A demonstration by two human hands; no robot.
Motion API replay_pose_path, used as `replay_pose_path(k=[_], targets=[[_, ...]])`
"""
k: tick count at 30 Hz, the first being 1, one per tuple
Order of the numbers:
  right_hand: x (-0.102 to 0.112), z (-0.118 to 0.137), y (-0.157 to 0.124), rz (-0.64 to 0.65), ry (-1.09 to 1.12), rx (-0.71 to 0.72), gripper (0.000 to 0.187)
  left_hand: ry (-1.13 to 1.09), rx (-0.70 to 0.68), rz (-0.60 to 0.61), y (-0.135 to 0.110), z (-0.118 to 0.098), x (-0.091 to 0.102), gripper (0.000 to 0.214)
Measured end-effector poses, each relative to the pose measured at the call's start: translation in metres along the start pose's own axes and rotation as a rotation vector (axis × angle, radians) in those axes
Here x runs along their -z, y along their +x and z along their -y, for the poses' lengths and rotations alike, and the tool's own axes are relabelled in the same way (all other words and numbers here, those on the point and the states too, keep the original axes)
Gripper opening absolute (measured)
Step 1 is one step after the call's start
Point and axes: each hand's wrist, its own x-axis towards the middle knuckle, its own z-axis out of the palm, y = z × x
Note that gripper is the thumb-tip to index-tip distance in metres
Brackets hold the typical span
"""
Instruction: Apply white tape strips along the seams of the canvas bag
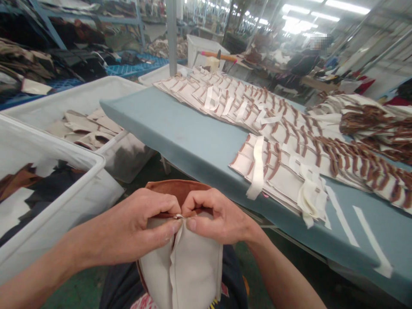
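Low in the middle of the view, a sewn piece (196,266) of pale cream material with a brown inner side and a seam down its middle hangs in front of my lap. My left hand (141,227) pinches its top edge just left of the seam. On the other side of the seam, my right hand (215,214) grips the same edge between thumb and bent fingers. The thumbs almost meet at the seam's upper end. Part of the brown side shows above my fingers; what lies under the fingertips is hidden.
A blue-covered table (193,133) bears overlapping rows of cream and brown pieces (257,103) and loose white strips (341,214). White plastic bins (96,163) with cut pieces stand at the left, near a metal post (172,38). Another person (302,60) sits farther back.
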Motion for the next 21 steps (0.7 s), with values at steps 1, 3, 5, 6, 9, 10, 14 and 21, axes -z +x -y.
replay_pose_path(k=[1, 3, 5, 6, 9, 10, 14, 21], targets=[[0.001, 0.0, 0.0, 0.011, 0.026, -0.019, 0.019, 0.012, -0.007, 0.003, -0.001, 0.0, 0.0, 0.026], [0.001, 0.0, 0.0, 0.005, 0.046, -0.061, 0.031, 0.066, -0.019, 0.002, -0.001, -0.001, -0.001, 0.028], [0.0, 0.002, 0.0, -0.032, 0.0, -0.082, 0.045, 0.149, -0.04, -0.018, -0.002, -0.004, -0.002, 0.031], [-0.001, 0.004, 0.0, -0.053, -0.047, -0.078, 0.049, 0.19, -0.049, -0.028, -0.001, -0.006, -0.001, 0.033], [-0.005, 0.01, -0.001, -0.111, -0.238, -0.045, 0.054, 0.246, -0.053, -0.038, 0.001, -0.013, 0.001, 0.031], [-0.005, 0.013, -0.002, -0.125, -0.293, -0.026, 0.054, 0.246, -0.047, -0.034, 0.002, -0.015, 0.001, 0.03], [-0.003, 0.018, -0.006, -0.096, -0.231, 0.002, 0.05, 0.19, -0.051, -0.021, 0.007, -0.021, 0.002, 0.03], [-0.003, 0.008, -0.009, -0.001, 0.09, 0.021, 0.046, 0.039, -0.032, 0.007, 0.006, -0.024, -0.001, 0.023]])
